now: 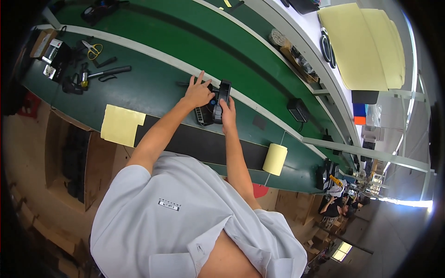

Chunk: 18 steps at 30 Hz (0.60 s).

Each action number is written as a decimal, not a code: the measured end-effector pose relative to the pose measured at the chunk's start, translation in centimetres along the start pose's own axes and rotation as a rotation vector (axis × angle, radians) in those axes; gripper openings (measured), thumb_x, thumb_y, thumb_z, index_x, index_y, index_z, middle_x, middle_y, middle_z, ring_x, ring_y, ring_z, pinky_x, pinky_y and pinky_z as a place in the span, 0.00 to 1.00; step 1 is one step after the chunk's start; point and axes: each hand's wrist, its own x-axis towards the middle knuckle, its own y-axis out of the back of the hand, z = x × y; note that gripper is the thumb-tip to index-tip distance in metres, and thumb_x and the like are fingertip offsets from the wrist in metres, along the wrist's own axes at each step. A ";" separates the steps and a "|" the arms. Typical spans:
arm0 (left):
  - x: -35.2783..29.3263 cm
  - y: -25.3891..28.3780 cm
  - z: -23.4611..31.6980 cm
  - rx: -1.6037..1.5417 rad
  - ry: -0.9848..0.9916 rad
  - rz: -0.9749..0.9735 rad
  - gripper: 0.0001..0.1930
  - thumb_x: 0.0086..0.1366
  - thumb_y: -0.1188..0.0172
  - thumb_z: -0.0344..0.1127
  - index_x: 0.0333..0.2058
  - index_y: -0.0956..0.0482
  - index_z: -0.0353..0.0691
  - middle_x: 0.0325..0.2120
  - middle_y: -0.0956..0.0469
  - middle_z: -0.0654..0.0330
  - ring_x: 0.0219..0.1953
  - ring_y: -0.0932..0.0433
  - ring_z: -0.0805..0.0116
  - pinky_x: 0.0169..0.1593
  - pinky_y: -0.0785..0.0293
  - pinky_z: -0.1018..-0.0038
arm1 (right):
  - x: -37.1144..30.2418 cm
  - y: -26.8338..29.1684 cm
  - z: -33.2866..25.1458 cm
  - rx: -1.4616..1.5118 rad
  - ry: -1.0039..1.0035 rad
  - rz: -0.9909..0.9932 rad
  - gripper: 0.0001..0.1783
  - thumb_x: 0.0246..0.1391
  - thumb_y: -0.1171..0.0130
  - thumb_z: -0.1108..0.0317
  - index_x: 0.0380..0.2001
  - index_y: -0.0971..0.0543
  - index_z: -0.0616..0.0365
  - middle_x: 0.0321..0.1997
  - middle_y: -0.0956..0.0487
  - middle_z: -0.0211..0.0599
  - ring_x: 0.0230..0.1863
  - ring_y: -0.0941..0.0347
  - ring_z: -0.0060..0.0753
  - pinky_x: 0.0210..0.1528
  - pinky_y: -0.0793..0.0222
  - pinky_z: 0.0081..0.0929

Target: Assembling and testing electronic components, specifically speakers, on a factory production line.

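A black device with a slotted side and an upright frame-like part (224, 95) is on the green workbench in front of me. My right hand (228, 116) grips the right side of this device, fingers partly hidden behind it. Against its left side rests my left hand (198, 94), with some fingers stretched out and spread and others bent toward a small blue spot on the device. Under and in front of the device runs a black mat (185, 136). What the left fingertips touch is too small to make out.
To the left lie yellow-handled scissors (94, 50), a hammer-like tool (111, 72) and small boxes (53, 53). Yellow sheets (121, 124) and a yellow roll (275, 159) flank the mat. Beyond a white rail is a green conveyor belt (185, 51) with a black device (298, 110).
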 end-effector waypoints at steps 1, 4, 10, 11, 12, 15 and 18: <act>-0.3 -0.1 -0.4 -0.168 0.011 0.138 0.19 0.67 0.48 0.50 0.39 0.12 0.47 0.64 0.33 0.59 0.72 0.54 0.47 0.68 0.57 0.42 | 0.0 -0.1 -0.1 -0.002 -0.005 -0.006 0.36 0.59 0.40 0.56 0.67 0.38 0.55 0.49 0.24 0.42 0.47 0.29 0.31 0.49 0.34 0.28; -1.1 -1.3 -1.8 -0.468 0.090 0.399 0.13 0.65 0.45 0.45 0.36 0.14 0.47 0.55 0.24 0.59 0.66 0.40 0.49 0.64 0.47 0.46 | -0.1 -0.4 -0.1 -0.070 0.000 -0.018 0.37 0.57 0.39 0.54 0.67 0.37 0.54 0.48 0.24 0.42 0.47 0.28 0.33 0.50 0.33 0.29; -3.0 -2.7 -2.1 -0.755 0.303 0.589 0.14 0.58 0.36 0.37 0.45 0.19 0.48 0.45 0.19 0.59 0.55 0.26 0.56 0.57 0.34 0.58 | 0.4 -0.3 1.2 -0.451 0.223 0.093 0.41 0.52 0.35 0.52 0.67 0.36 0.51 0.51 0.26 0.53 0.52 0.27 0.48 0.55 0.33 0.39; -3.3 -3.6 -2.8 -0.759 0.299 0.571 0.16 0.56 0.34 0.37 0.46 0.20 0.47 0.46 0.20 0.59 0.53 0.25 0.56 0.56 0.32 0.59 | -0.3 -1.2 0.7 -0.536 0.246 0.099 0.41 0.51 0.35 0.52 0.67 0.36 0.50 0.53 0.28 0.55 0.54 0.28 0.51 0.56 0.33 0.41; -3.5 -3.8 -3.0 -0.766 0.283 0.549 0.19 0.55 0.32 0.37 0.47 0.20 0.47 0.47 0.20 0.59 0.52 0.24 0.56 0.55 0.31 0.60 | -0.7 -1.4 0.4 -0.621 0.271 0.116 0.42 0.50 0.34 0.52 0.67 0.36 0.49 0.55 0.30 0.57 0.55 0.29 0.55 0.58 0.34 0.43; -4.0 -3.6 -2.9 -0.841 0.244 0.387 0.22 0.53 0.29 0.41 0.47 0.21 0.46 0.48 0.21 0.61 0.56 0.28 0.55 0.57 0.38 0.55 | -1.6 -2.0 0.6 -0.680 0.409 0.124 0.43 0.48 0.33 0.51 0.67 0.36 0.46 0.56 0.31 0.57 0.55 0.30 0.56 0.58 0.34 0.45; -4.5 -3.1 -2.4 -0.680 0.254 0.396 0.25 0.50 0.27 0.41 0.47 0.20 0.47 0.50 0.23 0.62 0.58 0.31 0.55 0.58 0.40 0.56 | -2.1 -2.4 0.8 -0.766 0.461 0.132 0.44 0.47 0.32 0.51 0.67 0.36 0.45 0.57 0.32 0.58 0.55 0.31 0.57 0.57 0.35 0.48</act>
